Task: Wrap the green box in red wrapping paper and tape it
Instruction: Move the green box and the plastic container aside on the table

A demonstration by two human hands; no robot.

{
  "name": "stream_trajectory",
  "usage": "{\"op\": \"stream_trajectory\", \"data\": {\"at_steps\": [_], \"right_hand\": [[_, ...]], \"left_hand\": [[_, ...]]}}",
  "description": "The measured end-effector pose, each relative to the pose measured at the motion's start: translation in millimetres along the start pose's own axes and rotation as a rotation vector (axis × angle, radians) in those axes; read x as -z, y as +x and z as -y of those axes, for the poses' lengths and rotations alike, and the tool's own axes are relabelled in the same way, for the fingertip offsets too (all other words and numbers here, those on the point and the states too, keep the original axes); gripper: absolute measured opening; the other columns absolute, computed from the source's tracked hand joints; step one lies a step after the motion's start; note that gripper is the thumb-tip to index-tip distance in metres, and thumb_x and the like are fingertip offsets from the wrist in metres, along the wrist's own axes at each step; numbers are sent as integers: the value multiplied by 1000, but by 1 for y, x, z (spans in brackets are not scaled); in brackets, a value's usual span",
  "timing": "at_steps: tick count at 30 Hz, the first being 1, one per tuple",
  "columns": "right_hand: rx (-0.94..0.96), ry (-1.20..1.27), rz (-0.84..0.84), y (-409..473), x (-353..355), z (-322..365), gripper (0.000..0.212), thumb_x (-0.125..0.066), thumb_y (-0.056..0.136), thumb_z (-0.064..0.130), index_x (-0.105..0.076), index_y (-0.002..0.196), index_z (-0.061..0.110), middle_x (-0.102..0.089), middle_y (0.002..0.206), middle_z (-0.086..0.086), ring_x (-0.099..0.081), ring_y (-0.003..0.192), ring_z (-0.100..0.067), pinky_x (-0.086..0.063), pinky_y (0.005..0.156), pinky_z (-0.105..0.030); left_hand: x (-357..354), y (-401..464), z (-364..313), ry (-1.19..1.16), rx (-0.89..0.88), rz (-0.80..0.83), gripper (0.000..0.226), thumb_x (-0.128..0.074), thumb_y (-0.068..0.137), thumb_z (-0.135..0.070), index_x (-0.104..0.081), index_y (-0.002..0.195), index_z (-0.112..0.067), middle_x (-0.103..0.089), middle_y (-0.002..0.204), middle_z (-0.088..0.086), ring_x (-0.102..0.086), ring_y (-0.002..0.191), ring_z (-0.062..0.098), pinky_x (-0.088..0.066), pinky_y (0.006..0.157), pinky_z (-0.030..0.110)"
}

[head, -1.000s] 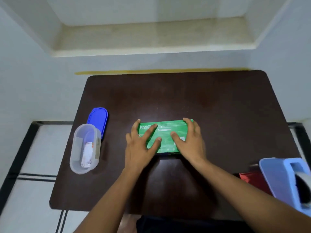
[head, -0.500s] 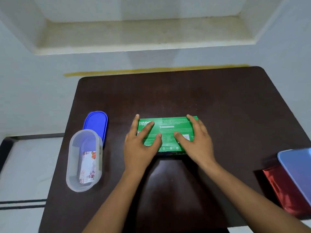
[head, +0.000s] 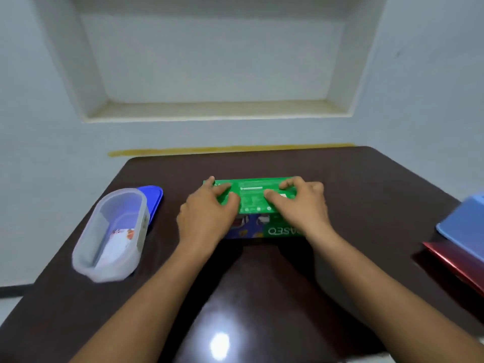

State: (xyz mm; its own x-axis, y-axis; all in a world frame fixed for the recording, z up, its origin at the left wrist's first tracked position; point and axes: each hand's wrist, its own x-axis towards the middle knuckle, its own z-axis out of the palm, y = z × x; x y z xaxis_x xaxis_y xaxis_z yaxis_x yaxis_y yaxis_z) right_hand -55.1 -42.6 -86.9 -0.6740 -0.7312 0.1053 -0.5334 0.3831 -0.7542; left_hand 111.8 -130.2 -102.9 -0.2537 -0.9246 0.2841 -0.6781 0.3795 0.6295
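Note:
The green box [head: 255, 199] lies in the middle of the dark table [head: 366, 184], its blue and green front side facing me. My left hand [head: 207, 213] holds its left end, fingers reaching over the top to the far corner. My right hand [head: 301, 205] holds the right end, with the fingers curled at the far top edge and the thumb on top. Red wrapping paper [head: 455, 265] lies at the table's right edge, partly under a light blue object [head: 466, 226]. No tape is visible.
A clear plastic container [head: 110, 237] with a small printed packet inside stands at the left, its blue lid [head: 155, 197] behind it. A white wall with a recessed niche [head: 217, 74] rises behind the table.
The view has tilted up, so the box's front side and the niche now show. My fingers, flat on the box top before, have curled at its far edge.

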Motion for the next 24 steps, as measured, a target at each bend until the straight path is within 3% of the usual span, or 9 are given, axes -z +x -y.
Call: {"op": "stream_trajectory", "data": {"at_steps": [2,5,10,16,24], "right_hand": [[4,99,-17,-17,1,0,33,-73,84,49,-64,111,32,-33,119,0,-50,96,-16,-40,91,-24],[0,182,9,-50,2,-2,44,-71,88,47,-62,128,32,-33,125,-1,-50,106,-15,-36,90,-21],[20,145,20,-83,9,0,61,-69,90,49,-56,145,27,-39,147,-12,-49,135,-24,-36,112,-28],[52,19,1,-94,9,3,62,-69,90,47,-57,146,22,-44,147,-17,-51,134,-30,-40,111,-32],[79,-157,-23,-90,5,2,54,-64,89,60,-61,134,31,-42,140,-12,-60,119,-33,-51,100,-39]], "left_hand": [[9,-5,-2,28,5,49,51,-55,91,-54,-60,141,-43,-37,164,-13,-49,141,30,-40,112,42],[20,-24,-7,36,13,97,58,-53,92,-54,-56,147,-35,-32,167,-5,-46,143,32,-39,113,42],[33,-54,-3,20,-6,100,59,-51,96,-51,-54,149,-25,-29,168,5,-42,144,38,-37,114,45],[37,-63,12,52,-148,148,49,-48,100,-45,-65,135,-16,-59,143,11,-56,128,36,-44,109,44],[33,-45,27,19,-164,150,57,-44,100,-48,-56,146,-17,-50,155,6,-48,139,31,-37,117,46]]}}
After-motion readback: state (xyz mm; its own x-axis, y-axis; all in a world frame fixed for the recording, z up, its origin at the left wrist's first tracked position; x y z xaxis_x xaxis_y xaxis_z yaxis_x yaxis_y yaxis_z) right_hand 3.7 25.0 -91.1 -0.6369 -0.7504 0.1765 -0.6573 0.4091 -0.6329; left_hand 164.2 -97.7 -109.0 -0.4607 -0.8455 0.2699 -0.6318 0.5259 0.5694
